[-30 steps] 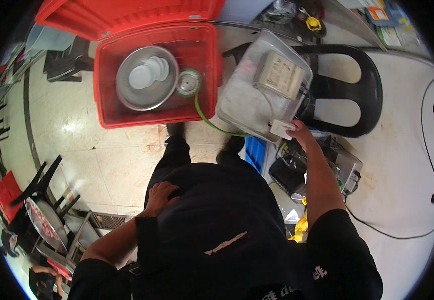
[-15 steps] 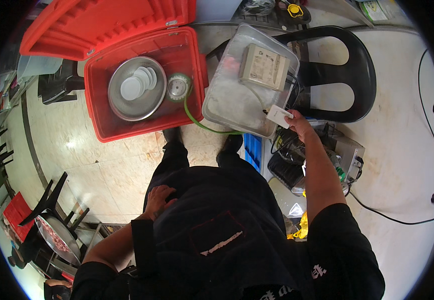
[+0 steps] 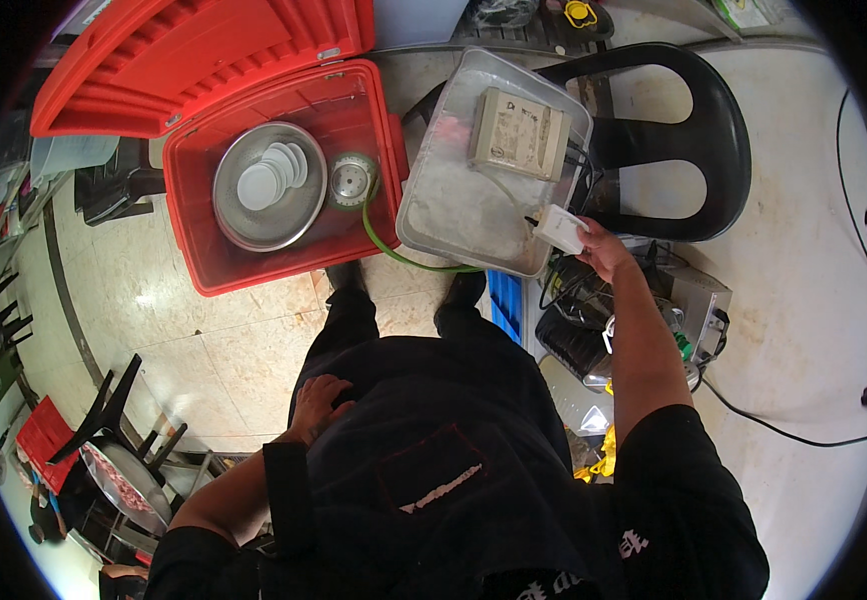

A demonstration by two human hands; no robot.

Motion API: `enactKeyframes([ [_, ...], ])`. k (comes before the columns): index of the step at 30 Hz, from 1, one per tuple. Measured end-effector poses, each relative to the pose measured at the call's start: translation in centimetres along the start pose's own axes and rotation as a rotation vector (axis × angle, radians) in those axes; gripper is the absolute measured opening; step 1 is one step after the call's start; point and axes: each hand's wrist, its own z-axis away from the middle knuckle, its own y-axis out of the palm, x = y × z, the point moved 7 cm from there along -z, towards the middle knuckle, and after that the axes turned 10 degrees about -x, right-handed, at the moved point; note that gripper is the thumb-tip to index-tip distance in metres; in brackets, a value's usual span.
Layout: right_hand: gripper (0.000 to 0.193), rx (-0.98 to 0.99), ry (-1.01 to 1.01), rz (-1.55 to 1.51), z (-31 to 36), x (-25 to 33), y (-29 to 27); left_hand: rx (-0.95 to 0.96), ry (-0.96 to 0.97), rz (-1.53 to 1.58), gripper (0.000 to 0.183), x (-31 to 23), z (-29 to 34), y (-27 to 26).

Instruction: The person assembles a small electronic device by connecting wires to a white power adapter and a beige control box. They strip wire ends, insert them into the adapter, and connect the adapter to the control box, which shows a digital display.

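Observation:
My right hand [image 3: 606,252] is closed on the near end of a small flat white device [image 3: 560,229], with a dark plug and a thin pale cord at its far side. The device is above the near right corner of a translucent plastic tub [image 3: 434,205]. A worn beige box [image 3: 524,133] with cords at its right side sits at the tub's far end. My left hand [image 3: 318,406] lies against the front of my dark apron [image 3: 404,400], its fingers loosely apart and nothing seen in them.
Left of the tub stands an open red cooler box [image 3: 254,278] holding a metal bowl [image 3: 237,226] of several white discs, a round perforated fitting [image 3: 352,180] and a green hose [image 3: 382,238]. A black chair [image 3: 659,142] stands right. Bagged items and a grey case [image 3: 700,300] lie by my right arm.
The view has shifted slightly, so the cooler and tub appear a little further left. My right hand still holds the white device, and my left hand stays against the apron.

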Motion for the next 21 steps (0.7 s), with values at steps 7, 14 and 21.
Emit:
enactKeyframes([
  [7,0.042,-0.062,0.08,-0.122,-0.4,-0.2,-0.6,-0.016,0.034,-0.011,0.045,-0.1,-0.4,-0.3],
  [14,0.036,-0.125,0.118,-0.134,-1.1,-0.5,-1.1,-0.03,0.071,0.003,0.044,0.0,-0.9,-0.4],
  [21,0.039,0.019,0.086,-0.221,-0.9,-0.5,-0.8,-0.045,0.145,0.035,0.044,-2.5,-2.9,-1.8],
])
